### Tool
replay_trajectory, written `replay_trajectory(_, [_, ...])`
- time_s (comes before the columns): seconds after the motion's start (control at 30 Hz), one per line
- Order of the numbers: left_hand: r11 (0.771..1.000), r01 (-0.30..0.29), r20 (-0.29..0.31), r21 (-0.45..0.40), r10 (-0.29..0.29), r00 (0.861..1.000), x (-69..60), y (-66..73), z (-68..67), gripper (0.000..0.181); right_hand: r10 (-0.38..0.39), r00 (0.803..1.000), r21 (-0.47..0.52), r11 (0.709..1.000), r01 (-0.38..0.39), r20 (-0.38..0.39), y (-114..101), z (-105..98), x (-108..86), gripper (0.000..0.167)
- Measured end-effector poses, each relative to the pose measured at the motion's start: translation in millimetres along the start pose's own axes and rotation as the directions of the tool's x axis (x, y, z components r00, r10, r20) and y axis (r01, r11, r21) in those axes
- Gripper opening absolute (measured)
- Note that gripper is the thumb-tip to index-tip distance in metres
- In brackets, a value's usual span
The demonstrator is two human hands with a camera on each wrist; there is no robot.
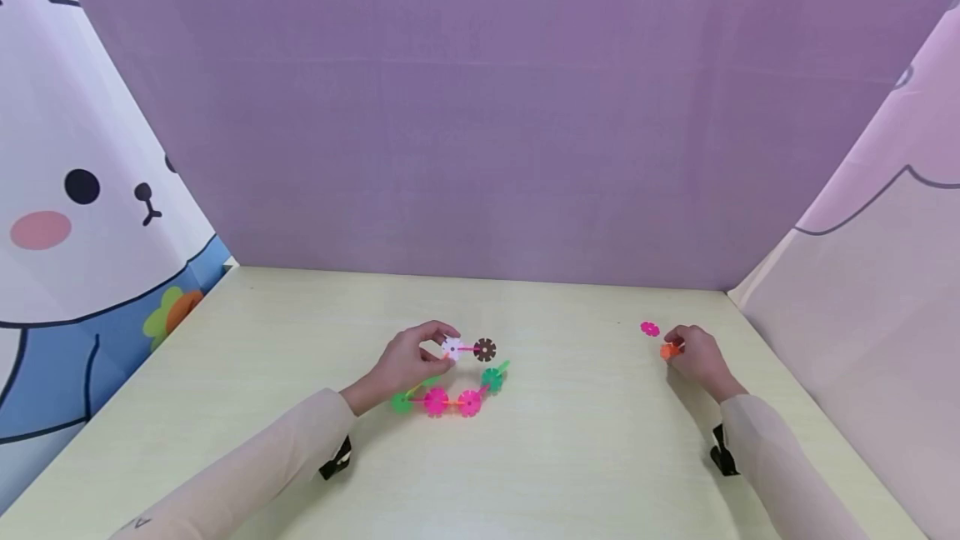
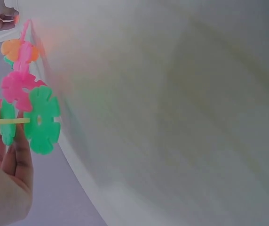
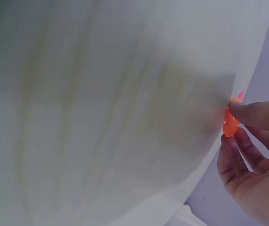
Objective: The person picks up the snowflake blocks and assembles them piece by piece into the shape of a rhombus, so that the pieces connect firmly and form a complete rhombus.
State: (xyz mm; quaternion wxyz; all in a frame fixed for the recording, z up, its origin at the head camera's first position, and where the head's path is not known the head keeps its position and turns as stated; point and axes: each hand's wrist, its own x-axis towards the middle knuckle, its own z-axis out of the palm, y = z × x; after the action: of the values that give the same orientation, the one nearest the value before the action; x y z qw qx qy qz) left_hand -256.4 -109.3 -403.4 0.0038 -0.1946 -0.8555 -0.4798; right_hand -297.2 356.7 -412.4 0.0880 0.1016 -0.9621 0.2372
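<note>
My left hand (image 1: 411, 357) pinches a chain of plastic snowflake discs at its white disc (image 1: 452, 347). From there a pink disc seen edge-on links to a brown disc (image 1: 485, 349). The rest of the chain curves below the hand: a green disc (image 2: 43, 119), two pink discs (image 1: 436, 402) and a teal disc (image 1: 492, 380), joined by discs set crosswise. Far to the right, my right hand (image 1: 701, 356) pinches a loose orange disc (image 3: 231, 120) between thumb and fingers. Just beyond that hand a single pink disc (image 1: 650, 328) lies on the table.
The pale wooden table (image 1: 570, 457) spreads under both hands. A purple panel (image 1: 480, 123) rises along its back edge. Printed cloth walls stand at the left (image 1: 90, 290) and right (image 1: 885, 290). Each wrist carries a black strap.
</note>
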Motion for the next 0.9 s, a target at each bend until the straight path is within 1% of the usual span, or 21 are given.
replay_trajectory(0.17, [1.0, -0.005, -0.011, 0.002, 0.005, 1.0, -0.8, 1.4, 0.2, 0.036, -0.016, 1.0, -0.011, 1.0, 0.016, -0.009, -2.0, -3.7, -0.9, 0.022])
replay_trajectory(0.2, [1.0, -0.006, -0.012, 0.002, 0.006, 1.0, -0.8, 1.6, 0.2, 0.037, -0.004, 1.0, -0.007, 1.0, 0.004, 0.003, -3.3, -4.7, -1.3, 0.022])
replay_trajectory(0.33, [1.0, -0.012, -0.022, -0.018, 0.012, 1.0, -1.0, 2.1, 0.2, 0.037, 0.004, 1.0, -0.028, 1.0, -0.004, 0.011, -6.8, -7.2, -1.9, 0.021])
replay_trajectory(0.43, [0.999, -0.027, -0.025, -0.031, 0.026, 0.999, -0.9, 1.3, 0.4, 0.036, 0.012, 1.0, -0.033, 0.999, -0.012, 0.02, -8.4, -8.8, -0.7, 0.019])
replay_trajectory(0.5, [0.999, -0.037, -0.021, -0.039, 0.036, 0.999, -0.6, 0.6, 0.5, 0.036, 0.01, 1.0, -0.018, 1.0, -0.009, 0.015, -10.0, -9.7, 0.2, 0.017])
replay_trajectory(0.67, [0.997, -0.052, -0.015, -0.053, 0.052, 0.999, 0.0, 0.4, 1.0, 0.036, -0.024, 0.999, 0.047, 0.999, 0.025, -0.021, -21.0, -9.7, 0.4, 0.015])
replay_trajectory(0.73, [0.997, -0.057, -0.016, -0.055, 0.057, 0.998, -0.9, 3.7, 0.6, 0.036, -0.034, 0.999, 0.072, 0.997, 0.037, -0.035, -27.0, -8.4, 0.2, 0.015])
replay_trajectory(0.8, [0.996, -0.069, -0.015, -0.059, 0.068, 0.998, -4.2, 12.9, -1.6, 0.035, -0.036, 0.998, 0.099, 0.994, 0.041, -0.047, -33.0, -6.3, 0.2, 0.015])
replay_trajectory(0.9, [0.996, -0.065, -0.011, -0.065, 0.065, 0.998, -9.4, 27.7, -5.3, 0.033, -0.044, 0.997, 0.138, 0.989, 0.054, -0.069, -42.2, -2.2, 0.3, 0.015])
